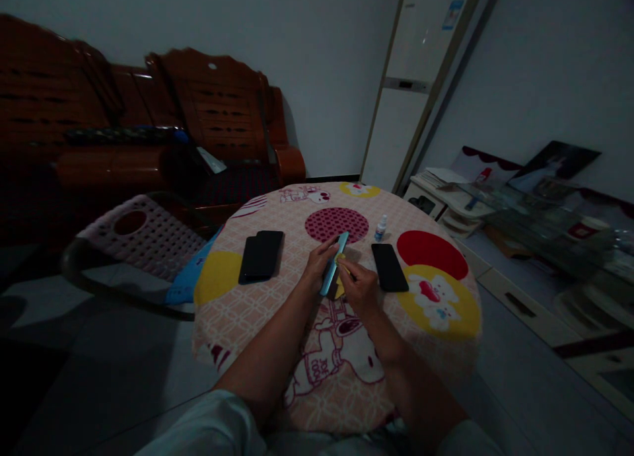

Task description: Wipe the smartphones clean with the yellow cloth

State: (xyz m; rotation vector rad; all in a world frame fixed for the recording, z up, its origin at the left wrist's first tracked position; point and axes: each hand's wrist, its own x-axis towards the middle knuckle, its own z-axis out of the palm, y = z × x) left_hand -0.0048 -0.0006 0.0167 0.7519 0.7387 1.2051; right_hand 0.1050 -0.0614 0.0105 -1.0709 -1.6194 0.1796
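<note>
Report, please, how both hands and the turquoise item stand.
Left hand holding turquoise item. Right hand pinching yellow piece at it. Black phone, small bottle at right, not in the way.

The slab point(330, 273) is light blue, the tablecloth point(247, 314) latticed pink

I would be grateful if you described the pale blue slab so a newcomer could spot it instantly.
Find the round, cloth-covered table. Near its middle, the left hand holds the pale blue slab, and the right hand is at its right side. Its colour sets it apart from the black slab lying flat farther right.
</note>
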